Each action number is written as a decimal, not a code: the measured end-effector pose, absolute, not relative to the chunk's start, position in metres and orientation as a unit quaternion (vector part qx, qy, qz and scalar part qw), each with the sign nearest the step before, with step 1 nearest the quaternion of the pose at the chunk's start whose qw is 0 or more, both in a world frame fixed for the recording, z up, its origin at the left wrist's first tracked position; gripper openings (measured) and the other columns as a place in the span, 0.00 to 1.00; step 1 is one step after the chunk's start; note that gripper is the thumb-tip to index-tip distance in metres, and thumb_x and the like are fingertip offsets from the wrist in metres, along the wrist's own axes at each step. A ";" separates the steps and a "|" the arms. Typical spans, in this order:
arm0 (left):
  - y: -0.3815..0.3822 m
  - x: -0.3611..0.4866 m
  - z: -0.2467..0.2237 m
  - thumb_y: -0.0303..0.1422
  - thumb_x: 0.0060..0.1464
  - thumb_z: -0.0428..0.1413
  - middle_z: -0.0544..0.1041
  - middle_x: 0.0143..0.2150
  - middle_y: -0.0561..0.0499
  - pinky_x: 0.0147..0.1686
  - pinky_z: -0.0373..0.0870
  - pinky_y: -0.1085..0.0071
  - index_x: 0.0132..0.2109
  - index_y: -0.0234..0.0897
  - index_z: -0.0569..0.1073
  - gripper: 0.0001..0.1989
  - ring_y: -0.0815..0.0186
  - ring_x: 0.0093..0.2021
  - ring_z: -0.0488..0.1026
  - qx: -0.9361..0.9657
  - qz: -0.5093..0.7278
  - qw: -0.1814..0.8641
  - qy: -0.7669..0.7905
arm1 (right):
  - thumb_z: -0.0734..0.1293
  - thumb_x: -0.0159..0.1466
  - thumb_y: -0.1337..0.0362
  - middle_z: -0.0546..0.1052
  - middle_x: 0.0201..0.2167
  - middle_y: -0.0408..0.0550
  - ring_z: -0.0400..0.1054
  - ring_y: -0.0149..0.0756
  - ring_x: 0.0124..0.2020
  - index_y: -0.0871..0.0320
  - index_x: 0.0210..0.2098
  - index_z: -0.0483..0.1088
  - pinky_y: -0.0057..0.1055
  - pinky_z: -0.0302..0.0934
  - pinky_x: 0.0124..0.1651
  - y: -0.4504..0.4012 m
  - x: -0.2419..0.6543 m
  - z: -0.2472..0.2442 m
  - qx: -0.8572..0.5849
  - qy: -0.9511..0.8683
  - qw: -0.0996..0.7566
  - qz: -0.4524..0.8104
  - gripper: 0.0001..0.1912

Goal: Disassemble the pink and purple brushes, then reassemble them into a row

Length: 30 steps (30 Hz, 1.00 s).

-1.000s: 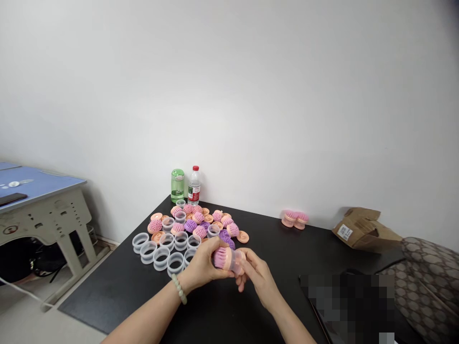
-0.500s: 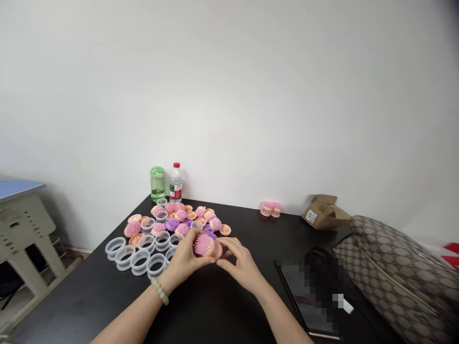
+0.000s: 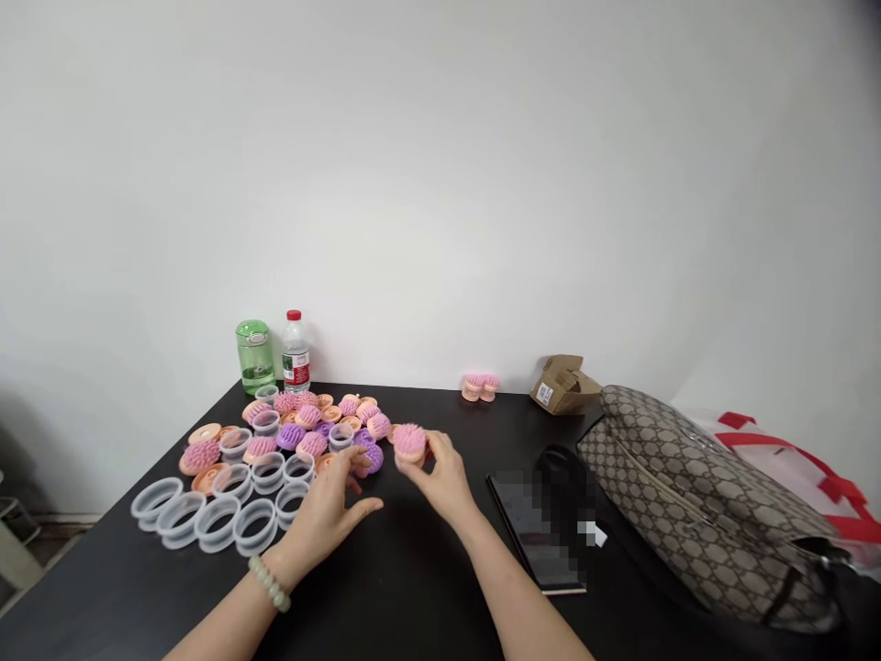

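A pink bristled brush (image 3: pixel 410 442) with a peach base is held between the thumb and fingers of my right hand (image 3: pixel 440 473), above the black table. My left hand (image 3: pixel 330 505) hovers to its left, thumb and fingers spread, with nothing in it. Beyond my left fingers lies a purple bristled piece (image 3: pixel 370 453). Several clear rings (image 3: pixel 254 527) stand in rows left of my left hand. Behind them are scattered pink brush heads (image 3: pixel 201 455), peach discs (image 3: pixel 210 479) and purple pieces (image 3: pixel 290 436).
At the back left stand a green bottle (image 3: pixel 255 360) and a red-capped water bottle (image 3: pixel 295 353). Two pink brushes (image 3: pixel 480 387) stand near the wall. A cardboard box (image 3: pixel 564 387), a dark tablet (image 3: pixel 537 542) and a patterned bag (image 3: pixel 702 496) are at right.
My left hand has let go of the brush and moved left, its fingers now apart. My right hand alone holds the brush, bristles now upward. The view has turned right.
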<state>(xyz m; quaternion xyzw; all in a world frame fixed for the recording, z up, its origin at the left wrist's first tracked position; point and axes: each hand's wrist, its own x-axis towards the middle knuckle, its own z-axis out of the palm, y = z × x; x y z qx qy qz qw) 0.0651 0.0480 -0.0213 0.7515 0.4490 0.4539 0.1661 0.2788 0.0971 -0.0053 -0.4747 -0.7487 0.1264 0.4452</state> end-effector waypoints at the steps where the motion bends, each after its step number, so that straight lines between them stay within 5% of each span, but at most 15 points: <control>1: 0.047 0.065 -0.020 0.37 0.57 0.60 0.73 0.48 0.47 0.41 0.75 0.59 0.58 0.43 0.60 0.26 0.61 0.38 0.74 0.753 0.450 0.157 0.454 | 0.71 0.55 0.66 0.75 0.39 0.49 0.68 0.44 0.43 0.57 0.43 0.71 0.36 0.64 0.44 0.105 0.286 -0.008 -0.502 -0.731 0.447 0.120 0.15; 7: 0.039 0.069 -0.014 0.27 0.55 0.59 0.73 0.46 0.49 0.39 0.74 0.64 0.55 0.43 0.63 0.23 0.63 0.38 0.73 0.792 0.381 0.142 0.456 | 0.71 0.51 0.66 0.74 0.35 0.51 0.70 0.47 0.40 0.58 0.33 0.71 0.37 0.63 0.42 0.140 0.312 -0.036 -0.612 -0.667 0.413 0.098 0.10; 11: 0.034 0.074 -0.012 0.23 0.53 0.59 0.71 0.51 0.49 0.45 0.73 0.63 0.55 0.44 0.64 0.24 0.59 0.47 0.72 0.835 0.305 0.141 0.435 | 0.71 0.53 0.62 0.74 0.36 0.51 0.72 0.47 0.40 0.57 0.32 0.71 0.34 0.64 0.41 0.148 0.314 -0.047 -0.643 -0.652 0.393 0.085 0.09; 16: 0.027 0.082 -0.006 0.23 0.51 0.62 0.71 0.53 0.48 0.52 0.69 0.60 0.54 0.42 0.66 0.25 0.56 0.53 0.70 0.869 0.210 0.138 0.427 | 0.71 0.56 0.59 0.75 0.38 0.54 0.73 0.48 0.42 0.59 0.36 0.72 0.35 0.65 0.43 0.159 0.314 -0.051 -0.680 -0.630 0.370 0.066 0.11; 30: 0.034 0.083 -0.018 0.33 0.42 0.71 0.72 0.51 0.50 0.44 0.70 0.67 0.48 0.41 0.68 0.27 0.59 0.46 0.69 0.897 0.165 0.036 0.409 | 0.67 0.68 0.59 0.73 0.53 0.51 0.72 0.41 0.48 0.58 0.54 0.68 0.44 0.70 0.48 0.255 0.325 -0.038 -0.772 -0.520 0.355 0.090 0.17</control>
